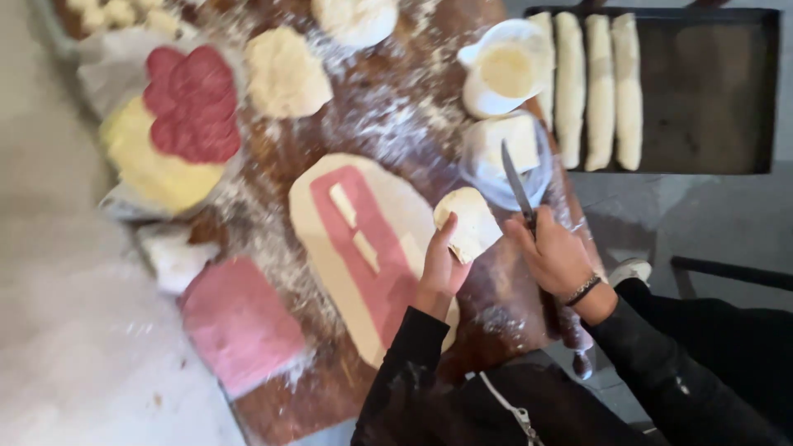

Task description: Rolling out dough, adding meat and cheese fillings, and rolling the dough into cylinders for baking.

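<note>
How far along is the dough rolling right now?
Done: four rolled dough logs lie on the dark baking tray. In hand: the flattened dough carries pink slices and white strips; the left hand holds a white block, the right hand a knife. Left: two dough pieces sit unfilled, and this one is unrolled.

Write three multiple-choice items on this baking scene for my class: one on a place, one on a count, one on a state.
1. Where does the dark tray lie?
A. far right
B. near left
C. under the dough

2. How many dough rolls are on it?
A. two
B. four
C. six

3. What is in the right hand?
A. nothing
B. a spoon
C. a knife

Answers:
1 A, it sits beyond the floured board.
2 B, four pale rolls lie side by side.
3 C, the blade points away, while the left hand holds a cheese piece.
</note>
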